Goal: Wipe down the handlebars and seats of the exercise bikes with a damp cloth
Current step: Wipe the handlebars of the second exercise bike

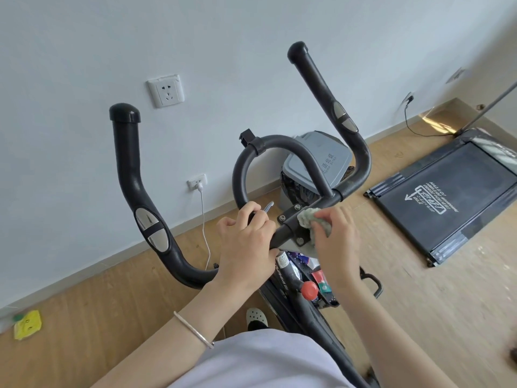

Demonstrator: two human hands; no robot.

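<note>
From the head camera: the left hand (246,245) has its fingers curled round the middle bar of the handlebars (127,169), thumb underneath, most likely to steady the bike (284,277) while the other side is rubbed; the right hand (334,239) holds the cloth (306,217) bunched up, fingers closed on it, and presses it onto the bar just beside the bolted clamp plate (293,229) (a fiddly spot, which may be why the cloth is wadded small rather than spread flat); the seat is not in view.

Counted: one bike, one cloth, two hands; two upright grips, each carrying one silver sensor pad (152,228); one loop bar (243,163) in the centre; one red knob (309,289) lower on the frame; one grey bin (316,158) against the wall behind; one treadmill (447,203) flat on the floor to the right; one bracelet (193,329) on the left wrist.
</note>
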